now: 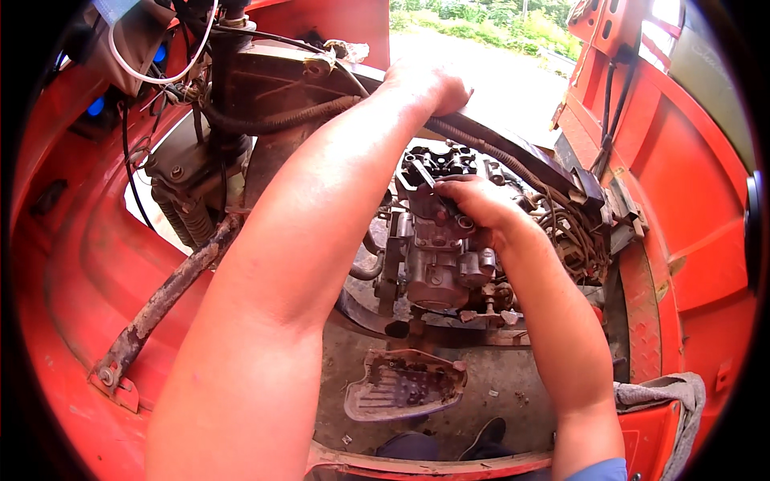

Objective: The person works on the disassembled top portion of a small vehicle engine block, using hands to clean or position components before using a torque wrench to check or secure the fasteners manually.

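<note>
Atop engine (437,260), at fingertips of right hand (481,204): metal bar (423,171), perhaps spanner; pinched or merely touched, impossible to tell. At frame beam (521,152): left hand (429,84), finger closure hidden. Likely light, rigid, maybe oil-slick; best gripped at near end.

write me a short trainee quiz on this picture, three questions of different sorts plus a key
1. True or false: a crumpled grey cloth hangs over the red metal panel at the lower right.

2. Multiple choice: what shows just below the bulky grey metal engine in the picture?
A) a blue plastic bucket
B) a dirty, ribbed, tray-like plate
C) a square wooden crate

3. Short answer: which bare hand is higher in the picture, and where is the other?

Key:
1. True
2. B
3. The left hand; the right hand is at the upper part of the engine.
</note>
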### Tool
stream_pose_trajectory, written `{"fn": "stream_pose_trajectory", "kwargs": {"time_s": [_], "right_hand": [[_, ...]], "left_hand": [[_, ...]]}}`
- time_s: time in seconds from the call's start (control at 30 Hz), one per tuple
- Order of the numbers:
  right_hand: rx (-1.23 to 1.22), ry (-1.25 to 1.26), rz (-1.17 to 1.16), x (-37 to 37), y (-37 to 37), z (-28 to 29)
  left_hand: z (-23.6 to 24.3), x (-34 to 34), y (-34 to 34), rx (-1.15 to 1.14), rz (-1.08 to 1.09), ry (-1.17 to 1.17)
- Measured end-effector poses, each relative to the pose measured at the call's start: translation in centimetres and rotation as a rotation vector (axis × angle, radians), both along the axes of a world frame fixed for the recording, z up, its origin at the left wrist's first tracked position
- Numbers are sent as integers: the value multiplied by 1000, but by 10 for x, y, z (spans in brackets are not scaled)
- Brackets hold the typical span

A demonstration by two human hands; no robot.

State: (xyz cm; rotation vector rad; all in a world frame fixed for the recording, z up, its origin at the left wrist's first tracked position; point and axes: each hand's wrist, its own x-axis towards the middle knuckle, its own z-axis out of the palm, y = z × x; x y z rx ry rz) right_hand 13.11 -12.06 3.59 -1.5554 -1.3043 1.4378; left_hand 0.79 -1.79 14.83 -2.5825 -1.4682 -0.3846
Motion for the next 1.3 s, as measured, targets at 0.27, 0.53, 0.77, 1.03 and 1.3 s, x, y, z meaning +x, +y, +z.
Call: {"fn": "stream_pose_trajectory", "kwargs": {"time_s": [0.27, 0.53, 0.77, 1.03, 1.3], "right_hand": [[-10, 116, -45, 3, -1, -21], [-36, 674, -214, -39, -22, -46], [208, 833, -387, -102, -18, -78], [301, 626, -430, -127, 0, -91], [181, 506, -247, -79, -25, -55]], "left_hand": [[-4, 5, 5, -8, -4, -14], [-4, -1, 9, 5, 19, 22], [-5, 4, 0, 25, 3, 37], [-19, 1, 15, 200, -10, -1], [-17, 2, 22, 179, -71, 83]]}}
